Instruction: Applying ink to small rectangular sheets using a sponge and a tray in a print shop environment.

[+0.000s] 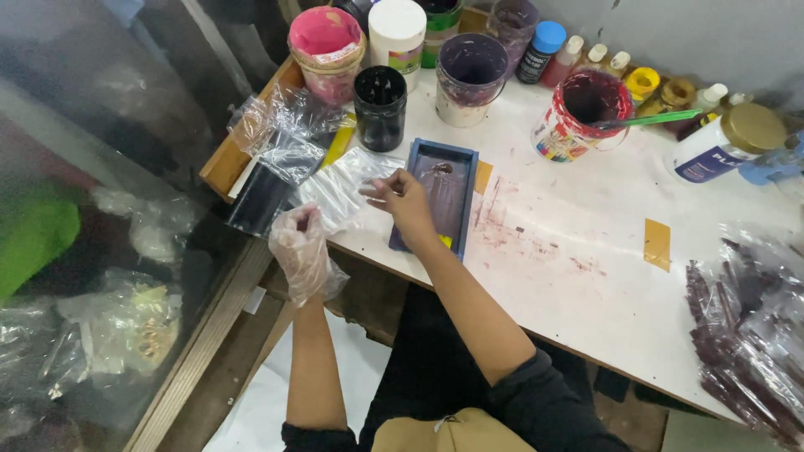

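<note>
Plastic bags [335, 188] lay at the table's [586, 285] left front corner, partly overhanging its edge. Both hands pinched one: the gloved left hand [303, 251] at its near end, the bare right hand [404, 201] at its far end, over a blue tray [444, 180]. Stained bare tabletop lay open rightward. Paint tubs [469, 75] crowded the back; their upper rims were cropped.

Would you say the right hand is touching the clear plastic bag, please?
Touching. The head view shows the bare right hand pinching the edge of the clear plastic bag with its fingertips, no gap between them, beside the blue tray.
</note>
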